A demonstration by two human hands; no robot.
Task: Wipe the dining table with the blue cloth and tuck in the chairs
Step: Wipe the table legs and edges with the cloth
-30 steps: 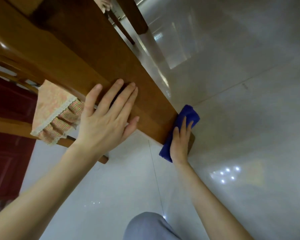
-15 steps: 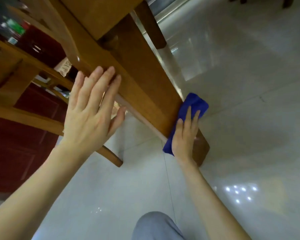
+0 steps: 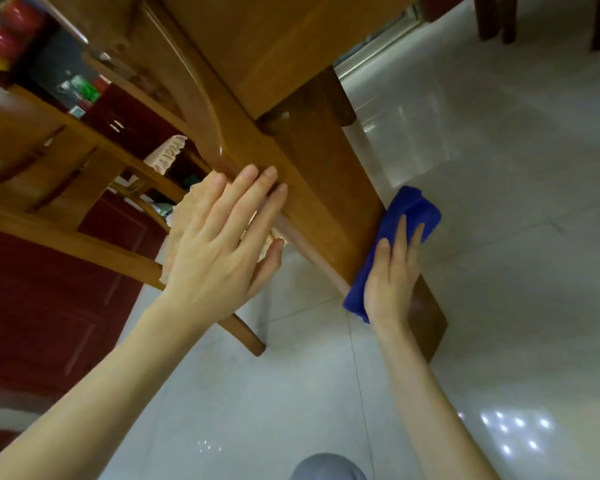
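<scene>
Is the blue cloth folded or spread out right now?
Folded. The blue cloth is a thick, narrow pad with a rounded doubled end, pressed against the table leg by the right hand.

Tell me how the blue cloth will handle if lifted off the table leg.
Likely floppy: the blue cloth bunches against the table leg under the flat right hand. Probably light and soft, given its plush, folded look. It may unfold and droop when lifted.

Tiled floor (image 3: 516, 271) right of table leg (image 3: 329, 202) open; chair frame (image 3: 94, 244), lace cushion (image 3: 167, 155) crowd gap left of leg.
</scene>
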